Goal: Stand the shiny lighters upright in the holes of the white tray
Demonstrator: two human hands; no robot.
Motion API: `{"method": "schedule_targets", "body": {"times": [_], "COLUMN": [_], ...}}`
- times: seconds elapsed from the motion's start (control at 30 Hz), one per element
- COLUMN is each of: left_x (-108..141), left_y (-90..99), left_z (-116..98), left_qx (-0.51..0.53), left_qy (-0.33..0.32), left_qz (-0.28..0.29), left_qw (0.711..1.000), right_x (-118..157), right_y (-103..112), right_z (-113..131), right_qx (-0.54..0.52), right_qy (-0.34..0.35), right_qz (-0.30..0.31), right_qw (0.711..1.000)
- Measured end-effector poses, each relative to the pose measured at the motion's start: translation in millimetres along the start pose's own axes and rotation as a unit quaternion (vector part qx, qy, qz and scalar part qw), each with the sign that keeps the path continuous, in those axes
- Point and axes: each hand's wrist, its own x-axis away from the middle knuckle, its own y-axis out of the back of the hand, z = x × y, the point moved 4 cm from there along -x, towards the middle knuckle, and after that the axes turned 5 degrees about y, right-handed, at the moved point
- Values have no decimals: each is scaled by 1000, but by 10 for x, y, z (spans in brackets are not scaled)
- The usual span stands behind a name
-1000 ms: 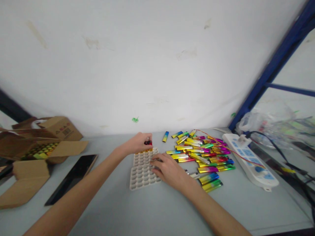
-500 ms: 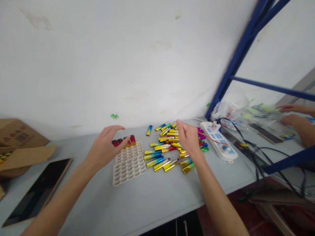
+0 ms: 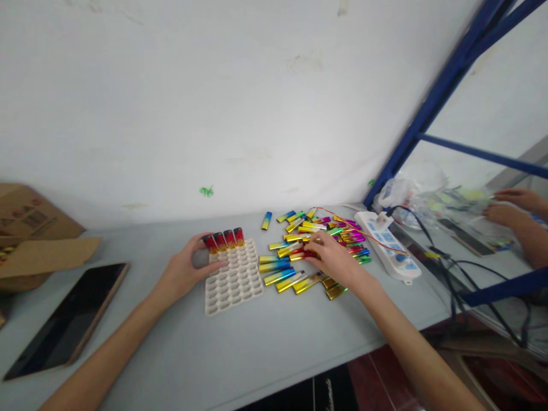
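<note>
– White wall (image 3: 265, 114) at the back, grey table (image 3: 240, 348) beneath. Hands first?

– Left hand (image 3: 184, 265) wide, thumb laid over the left edge of the pale tray (image 3: 233, 288), fingers curved behind the end of a red row. Right hand (image 3: 331, 257) narrow, fingertips close together, down among the shiny pieces (image 3: 290, 250).

– Gripping one?

– Can't tell; too much hidden by the fingers.

– And inside the tray?

– Four red pieces (image 3: 229, 237) with black tops, standing side by side in the row nearest the wall. Toward the front, rows of open cells.

– Spread of the shiny pieces?

– From just right of the tray across to the power strip (image 3: 387, 245), in yellow, blue, green and purple.

– Other containers?

– Far left, cardboard box (image 3: 47, 217), flap (image 3: 51, 255) folded out. Small yellow bits (image 3: 5, 252) just visible inside.

– Edges, elbow room?

– Grey tabletop from the tray's near side to the front edge. More between tray and black-faced device (image 3: 71, 319), crossed by the left forearm. Tighter on the right: cables (image 3: 437, 251) past the power strip, blue frame (image 3: 431, 105), another person's hands (image 3: 507, 215) beyond.
</note>
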Motion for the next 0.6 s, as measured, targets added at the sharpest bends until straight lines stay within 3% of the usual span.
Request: {"method": "schedule_targets", "body": {"times": [0.23,0.4,0.47,0.6], "left_x": [13,23,50,235], "left_y": [-8,54,156,403], "left_z": [34,42,-9,-289], "left_qx": [22,21,41,52], "left_qy": [-8,-16,-34,-95], "left_qz": [26,27,-17,-199], "left_qw": [999,999,998,974], "right_x": [-26,-103,-235,-639], "right_y": [33,204,242,195], "right_z": [-7,107,226,582], "right_qx": [-19,-123,-158,-282], "right_qy": [45,-30,-36,0], "right_qz": [-32,-50,-59,-77], "right_qw": [998,991,985,956]}}
